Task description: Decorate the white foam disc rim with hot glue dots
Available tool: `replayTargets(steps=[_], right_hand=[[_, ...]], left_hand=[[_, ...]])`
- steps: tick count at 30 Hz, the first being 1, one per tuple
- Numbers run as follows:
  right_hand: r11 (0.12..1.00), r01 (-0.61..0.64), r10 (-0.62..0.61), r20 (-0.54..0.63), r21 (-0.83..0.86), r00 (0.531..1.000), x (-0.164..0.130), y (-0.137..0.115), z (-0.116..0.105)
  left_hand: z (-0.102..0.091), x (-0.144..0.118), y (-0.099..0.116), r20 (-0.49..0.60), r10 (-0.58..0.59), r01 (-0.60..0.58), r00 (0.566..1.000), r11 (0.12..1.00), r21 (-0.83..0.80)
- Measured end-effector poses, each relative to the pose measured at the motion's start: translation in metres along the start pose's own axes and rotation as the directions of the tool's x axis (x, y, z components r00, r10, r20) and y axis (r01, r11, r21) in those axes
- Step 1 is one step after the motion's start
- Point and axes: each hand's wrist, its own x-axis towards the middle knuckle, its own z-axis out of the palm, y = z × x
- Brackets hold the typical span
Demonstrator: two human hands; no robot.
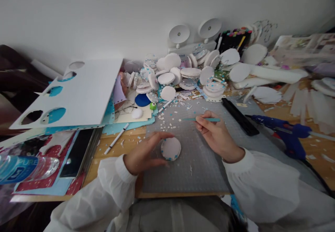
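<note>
My left hand (142, 153) rests on the grey cutting mat (199, 169) with thumb and fingers curved around a white foam disc (171, 148) that has small blue specks on its rim. My right hand (218, 137) hovers just right of the disc and pinches a thin teal tool (201, 119) that points left over the mat. Both arms wear white sleeves.
A pile of white discs (183, 73) lies behind the mat. A blue glue gun (285, 132) and a black bar (239, 116) sit to the right. At left are a white board with round holes (83, 92), a water bottle (23, 167) and a white pen (116, 138).
</note>
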Motion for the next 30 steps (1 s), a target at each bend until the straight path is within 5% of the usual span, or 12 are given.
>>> replayTargets(steps=[6,12,20,30], right_hand=[[1.0,0.011,-0.011,-0.001,-0.016,1.0,0.0,-0.001,0.002],[0.999,0.029,-0.028,0.01,-0.046,1.0,-0.001,-0.001,0.002],[1.0,-0.025,0.025,-0.017,0.004,1.0,-0.002,-0.002,0.004],[1.0,-0.003,0.003,-0.016,-0.019,1.0,0.0,0.002,0.002]], left_hand=[[-0.004,0.0,0.0,0.009,0.101,-0.101,0.995,0.984,0.146],[-0.002,-0.01,-0.002,-0.144,0.006,0.039,0.99,0.951,0.308],[-0.002,-0.014,-0.004,-0.162,-0.024,0.061,0.987,0.972,0.229],[-0.008,-0.012,-0.004,-0.059,0.029,-0.014,0.998,0.973,0.229]])
